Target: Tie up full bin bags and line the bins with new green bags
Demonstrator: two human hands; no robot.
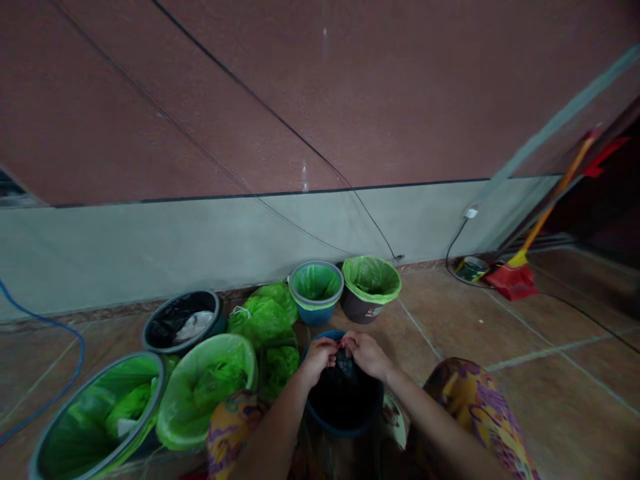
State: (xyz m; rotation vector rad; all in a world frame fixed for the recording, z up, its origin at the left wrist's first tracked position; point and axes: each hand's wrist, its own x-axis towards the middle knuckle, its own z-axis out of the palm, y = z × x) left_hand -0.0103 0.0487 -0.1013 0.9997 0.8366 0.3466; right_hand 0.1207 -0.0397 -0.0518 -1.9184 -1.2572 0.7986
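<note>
The left hand (321,357) and right hand (367,355) meet fingertip to fingertip, each grip pinched closed on the gathered top of a black plastic bag (345,373). The bag hangs inside a round dark-blue plastic bucket (345,432) on the brown tiled floor (440,313). Nearer the floor's wall-side edge stand two round bins with green liners, one blue (316,316), one brown (361,312).

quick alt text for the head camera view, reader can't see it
Bare left hand and right hand meet over a blue-rimmed bin, seeming to pinch black plastic. Green-lined bins and green bags sit ahead and to the left, near a wall; an orange-handled broom leans at right.
</note>
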